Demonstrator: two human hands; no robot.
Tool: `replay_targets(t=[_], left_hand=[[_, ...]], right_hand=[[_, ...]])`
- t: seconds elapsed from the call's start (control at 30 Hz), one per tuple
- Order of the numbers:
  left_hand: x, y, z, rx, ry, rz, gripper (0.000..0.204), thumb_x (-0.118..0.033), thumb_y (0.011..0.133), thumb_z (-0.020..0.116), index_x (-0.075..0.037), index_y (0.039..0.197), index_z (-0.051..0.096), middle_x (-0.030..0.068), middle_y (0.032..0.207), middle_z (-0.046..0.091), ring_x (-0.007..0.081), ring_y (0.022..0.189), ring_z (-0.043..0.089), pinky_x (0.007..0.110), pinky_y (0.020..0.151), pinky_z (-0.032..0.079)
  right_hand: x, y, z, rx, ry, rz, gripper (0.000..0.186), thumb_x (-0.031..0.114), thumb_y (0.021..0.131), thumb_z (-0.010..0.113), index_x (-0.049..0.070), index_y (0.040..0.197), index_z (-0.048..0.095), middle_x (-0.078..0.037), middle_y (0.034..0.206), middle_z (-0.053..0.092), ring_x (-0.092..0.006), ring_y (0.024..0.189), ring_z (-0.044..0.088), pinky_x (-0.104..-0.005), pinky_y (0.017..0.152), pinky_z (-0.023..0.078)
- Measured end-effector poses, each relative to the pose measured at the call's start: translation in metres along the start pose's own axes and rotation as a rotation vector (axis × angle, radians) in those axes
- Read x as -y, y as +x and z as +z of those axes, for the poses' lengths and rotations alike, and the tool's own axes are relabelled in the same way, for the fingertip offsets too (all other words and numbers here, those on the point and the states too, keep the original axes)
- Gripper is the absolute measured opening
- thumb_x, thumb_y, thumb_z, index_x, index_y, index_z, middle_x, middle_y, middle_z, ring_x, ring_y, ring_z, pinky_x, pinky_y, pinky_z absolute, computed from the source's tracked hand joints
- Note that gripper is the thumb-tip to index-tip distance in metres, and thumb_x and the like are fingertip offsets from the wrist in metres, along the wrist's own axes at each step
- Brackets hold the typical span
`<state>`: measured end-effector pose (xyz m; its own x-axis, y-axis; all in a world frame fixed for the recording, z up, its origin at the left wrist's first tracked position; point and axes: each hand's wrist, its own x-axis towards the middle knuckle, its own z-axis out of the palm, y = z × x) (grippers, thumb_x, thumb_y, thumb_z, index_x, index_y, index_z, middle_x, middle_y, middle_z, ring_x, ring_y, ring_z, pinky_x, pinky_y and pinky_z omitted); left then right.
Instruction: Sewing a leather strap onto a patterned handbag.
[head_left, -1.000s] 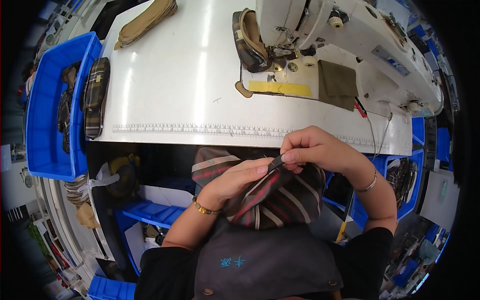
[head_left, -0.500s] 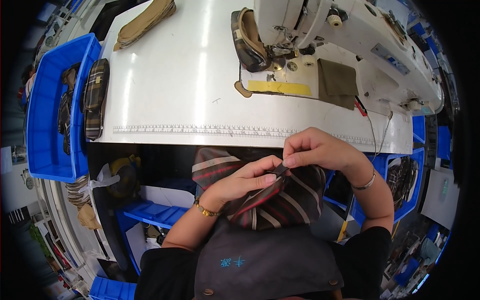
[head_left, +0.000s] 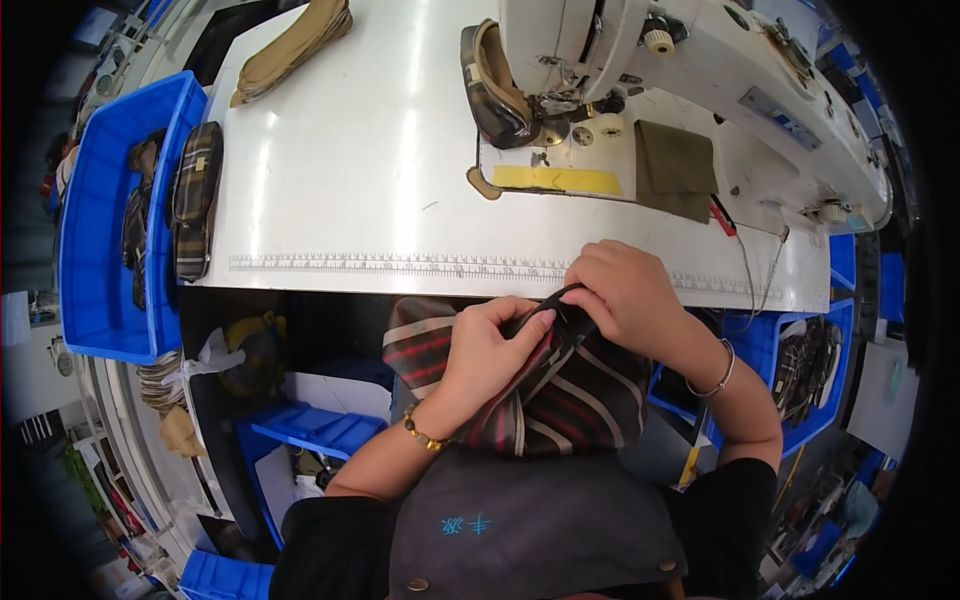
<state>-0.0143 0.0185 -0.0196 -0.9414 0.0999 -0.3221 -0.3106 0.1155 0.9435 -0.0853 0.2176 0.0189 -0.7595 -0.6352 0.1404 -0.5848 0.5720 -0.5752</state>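
A brown fabric with cream and red stripes (head_left: 560, 410) lies bunched over my lap, below the table's front edge, and has a dark band along its top. My left hand (head_left: 490, 355) pinches the fabric and band with thumb and curled fingers. My right hand (head_left: 617, 300) grips the band just up and to the right, fingers bent over it. What exactly is under the fingertips is partly hidden.
A sewing machine (head_left: 760, 100) stands on the white table (head_left: 350, 170), with a plaid shoe (head_left: 485, 75), olive cloth (head_left: 675, 170) and tan cutouts (head_left: 290, 50). Plaid pieces (head_left: 195, 200) sit beside a blue bin (head_left: 105, 270). Another bin (head_left: 830, 400) holds plaid items at right.
Since earlier, my right hand has risen slightly and curled further over the band. My left thumb has moved up along the fabric, with that hand angled more upright.
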Motion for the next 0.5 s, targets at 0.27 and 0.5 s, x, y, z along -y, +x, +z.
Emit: replay_targets(t=[0.27, 0.5], left_hand=[[0.016, 0.000, 0.007, -0.122, -0.075, -0.032, 0.022, -0.017, 0.093, 0.075, 0.004, 0.097, 0.077, 0.0042, 0.077, 0.075, 0.0045, 0.069, 0.061, 0.024, 0.064, 0.050], [0.010, -0.002, 0.011, -0.050, -0.219, -0.032, 0.018, -0.012, 0.097, 0.070, 0.005, 0.098, 0.077, 0.0020, 0.085, 0.074, 0.0031, 0.075, 0.060, 0.020, 0.068, 0.049]], right_hand=[[-0.007, 0.002, 0.006, 0.082, 0.135, 0.157, 0.022, 0.026, 0.082, 0.076, 0.008, 0.086, 0.064, -0.008, 0.080, 0.064, -0.0309, 0.075, 0.064, -0.0409, 0.066, 0.049], [-0.018, 0.018, -0.002, 0.187, 0.400, 0.305, 0.022, 0.025, 0.073, 0.081, 0.006, 0.079, 0.072, -0.011, 0.070, 0.069, -0.0293, 0.065, 0.066, -0.0374, 0.063, 0.050]])
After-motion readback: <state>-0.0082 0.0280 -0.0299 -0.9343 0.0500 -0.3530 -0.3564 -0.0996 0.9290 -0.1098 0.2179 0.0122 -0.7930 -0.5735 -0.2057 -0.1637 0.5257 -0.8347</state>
